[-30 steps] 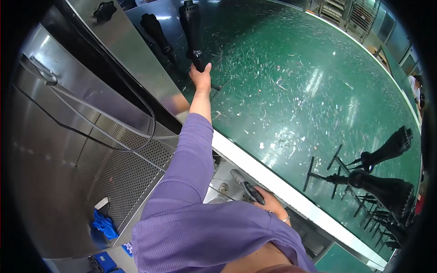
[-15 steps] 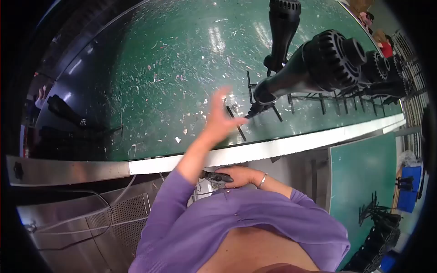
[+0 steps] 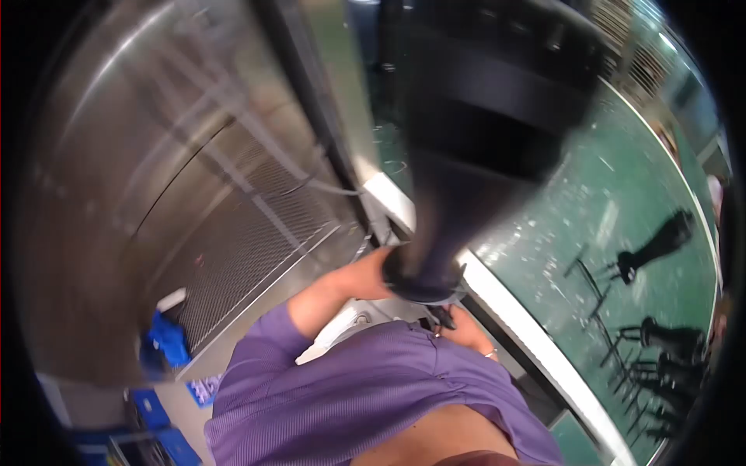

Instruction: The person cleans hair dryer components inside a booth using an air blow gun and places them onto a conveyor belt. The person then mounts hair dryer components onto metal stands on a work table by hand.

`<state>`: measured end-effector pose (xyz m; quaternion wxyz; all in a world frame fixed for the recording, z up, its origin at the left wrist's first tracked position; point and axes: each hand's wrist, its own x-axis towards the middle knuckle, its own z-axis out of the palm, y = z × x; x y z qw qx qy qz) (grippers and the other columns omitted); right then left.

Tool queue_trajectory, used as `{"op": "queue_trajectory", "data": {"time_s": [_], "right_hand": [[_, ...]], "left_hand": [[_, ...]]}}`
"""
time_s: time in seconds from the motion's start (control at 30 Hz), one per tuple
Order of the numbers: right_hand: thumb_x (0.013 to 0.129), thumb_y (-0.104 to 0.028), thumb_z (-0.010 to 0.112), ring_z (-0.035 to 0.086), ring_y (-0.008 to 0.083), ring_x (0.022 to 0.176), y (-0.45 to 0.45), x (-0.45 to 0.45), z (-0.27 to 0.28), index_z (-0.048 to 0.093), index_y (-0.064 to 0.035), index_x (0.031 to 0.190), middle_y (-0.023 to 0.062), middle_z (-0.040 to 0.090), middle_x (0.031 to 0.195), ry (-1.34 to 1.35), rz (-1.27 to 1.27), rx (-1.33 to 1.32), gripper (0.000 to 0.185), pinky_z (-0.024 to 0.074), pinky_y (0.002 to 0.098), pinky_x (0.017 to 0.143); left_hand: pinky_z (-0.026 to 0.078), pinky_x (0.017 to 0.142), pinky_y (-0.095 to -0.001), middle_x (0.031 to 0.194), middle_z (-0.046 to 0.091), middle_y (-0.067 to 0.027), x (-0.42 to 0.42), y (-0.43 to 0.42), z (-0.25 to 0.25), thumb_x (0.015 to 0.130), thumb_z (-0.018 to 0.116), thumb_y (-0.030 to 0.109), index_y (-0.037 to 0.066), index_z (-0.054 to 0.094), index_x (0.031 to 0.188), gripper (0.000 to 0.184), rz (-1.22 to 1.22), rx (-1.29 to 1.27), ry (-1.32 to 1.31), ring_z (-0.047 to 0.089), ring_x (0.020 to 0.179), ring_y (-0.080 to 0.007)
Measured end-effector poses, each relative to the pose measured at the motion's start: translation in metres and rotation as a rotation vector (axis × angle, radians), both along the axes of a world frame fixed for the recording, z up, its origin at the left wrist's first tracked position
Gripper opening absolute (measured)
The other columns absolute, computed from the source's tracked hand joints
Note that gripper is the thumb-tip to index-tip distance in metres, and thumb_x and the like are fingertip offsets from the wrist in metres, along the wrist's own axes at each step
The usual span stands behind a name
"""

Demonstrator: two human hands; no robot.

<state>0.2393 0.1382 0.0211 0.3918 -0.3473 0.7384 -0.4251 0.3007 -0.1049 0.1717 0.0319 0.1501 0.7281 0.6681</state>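
A large black flared part (image 3: 482, 155), wide at the top and narrow at its lower end, stands upright close in front of me, blurred by motion. My left hand (image 3: 369, 273) is closed round its narrow lower end, with the fingers mostly hidden behind it. Low at my waist, my right hand (image 3: 466, 330) is closed on a small dark tool (image 3: 443, 316), whose kind I cannot make out. The right hand is just below and to the right of the black part, partly hidden by my purple top.
On the left is a metal booth with a perforated panel (image 3: 256, 241). The green table (image 3: 536, 264) with a white edge (image 3: 513, 311) lies to the right, with several similar black parts (image 3: 660, 241) on racks. Blue bins (image 3: 167, 435) stand at lower left.
My view has swung left, from the green table towards the metal booth. My left hand, open over the table before, now grips a black flared part. The right hand stays at my waist.
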Motion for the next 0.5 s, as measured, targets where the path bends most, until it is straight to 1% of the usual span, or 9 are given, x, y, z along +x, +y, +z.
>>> {"op": "queue_trajectory", "data": {"time_s": [0.07, 0.13, 0.17, 0.27, 0.3, 0.37, 0.4, 0.47, 0.5], "right_hand": [[0.065, -0.016, 0.069, 0.06, 0.0275, 0.094, -0.026, -0.002, 0.014, 0.048, -0.0049, 0.122, 0.0165, 0.06, 0.104, 0.081, 0.101, -0.154, 0.061, 0.0463, 0.0353, 0.083], [0.063, -0.015, 0.069, 0.061, 0.0286, 0.094, -0.058, -0.009, 0.01, 0.049, -0.0043, 0.12, 0.0168, 0.06, 0.103, 0.239, 0.244, -0.247, 0.061, 0.0466, 0.0344, 0.082], [0.062, -0.014, 0.069, 0.061, 0.0298, 0.094, -0.082, -0.009, 0.02, 0.05, -0.0038, 0.12, 0.0178, 0.06, 0.103, 0.248, 0.321, -0.203, 0.062, 0.0467, 0.0346, 0.083], [0.061, -0.012, 0.068, 0.061, 0.0298, 0.093, -0.164, 0.022, 0.057, 0.049, -0.0004, 0.12, 0.019, 0.058, 0.106, 0.359, 0.244, -0.513, 0.063, 0.0471, 0.035, 0.082], [0.061, -0.012, 0.068, 0.06, 0.0301, 0.094, -0.19, 0.041, 0.1, 0.049, 0.0005, 0.12, 0.0182, 0.058, 0.107, 0.256, 0.369, -0.473, 0.063, 0.046, 0.0339, 0.084], [0.062, -0.017, 0.069, 0.058, 0.0357, 0.095, -0.232, 0.075, 0.156, 0.049, -0.0013, 0.121, 0.0189, 0.058, 0.106, 0.388, 0.848, -0.685, 0.064, 0.0462, 0.0374, 0.084], [0.063, -0.018, 0.069, 0.057, 0.0369, 0.094, -0.262, 0.092, 0.173, 0.05, -0.0013, 0.12, 0.0199, 0.057, 0.107, 0.412, 0.932, -0.806, 0.062, 0.0467, 0.039, 0.083], [0.067, -0.016, 0.067, 0.058, 0.0367, 0.094, -0.34, 0.117, 0.162, 0.051, -0.0004, 0.116, 0.0205, 0.058, 0.106, 0.574, 0.568, -0.838, 0.054, 0.0471, 0.0393, 0.083], [0.067, -0.016, 0.067, 0.058, 0.0368, 0.093, -0.361, 0.124, 0.173, 0.051, 0.0006, 0.116, 0.0205, 0.058, 0.106, 0.492, 0.508, -0.654, 0.054, 0.0476, 0.0393, 0.082]], "left_hand": [[0.048, 0.082, -0.0383, 0.094, 0.059, -0.0123, 0.075, -0.045, 0.008, 0.076, 0.072, 0.015, 0.001, 0.053, 0.112, 0.044, 0.133, 0.167, -0.023, 0.059, 0.087, -0.0215], [0.049, 0.078, -0.0435, 0.094, 0.06, -0.0137, 0.15, -0.073, 0.0, 0.076, 0.072, 0.016, 0.001, 0.051, 0.113, 0.045, 0.425, 0.426, 0.027, 0.06, 0.087, -0.0246], [0.05, 0.076, -0.0438, 0.092, 0.059, -0.0138, 0.186, -0.086, -0.004, 0.077, 0.072, 0.018, 0.001, 0.051, 0.113, 0.045, 0.595, 0.46, 0.011, 0.06, 0.085, -0.0257], [0.049, 0.076, -0.039, 0.092, 0.057, -0.0118, 0.252, -0.137, -0.032, 0.079, 0.07, 0.023, 0.005, 0.044, 0.121, 0.053, 0.87, 0.539, 0.06, 0.059, 0.083, -0.0233], [0.049, 0.077, -0.0379, 0.092, 0.057, -0.0107, 0.267, -0.153, -0.038, 0.08, 0.069, 0.023, 0.005, 0.043, 0.123, 0.053, 0.954, 0.581, 0.018, 0.059, 0.083, -0.0226], [0.05, 0.076, -0.0372, 0.091, 0.057, -0.0074, 0.284, -0.189, -0.066, 0.083, 0.066, 0.019, 0.006, 0.043, 0.123, 0.048, 1.083, 0.627, -0.051, 0.058, 0.082, -0.0207], [0.051, 0.072, -0.0321, 0.089, 0.059, -0.0054, 0.29, -0.205, -0.077, 0.086, 0.061, 0.016, 0.006, 0.044, 0.123, 0.042, 1.088, 0.69, -0.018, 0.059, 0.081, -0.0171], [0.051, 0.07, -0.0313, 0.09, 0.059, -0.0055, 0.309, -0.236, -0.085, 0.086, 0.061, 0.015, 0.007, 0.045, 0.123, 0.041, 1.132, 0.716, -0.055, 0.059, 0.08, -0.0164], [0.051, 0.069, -0.0302, 0.09, 0.058, -0.0048, 0.313, -0.247, -0.086, 0.087, 0.06, 0.019, 0.009, 0.044, 0.123, 0.04, 1.196, 0.647, -0.061, 0.059, 0.078, -0.0158]]}}
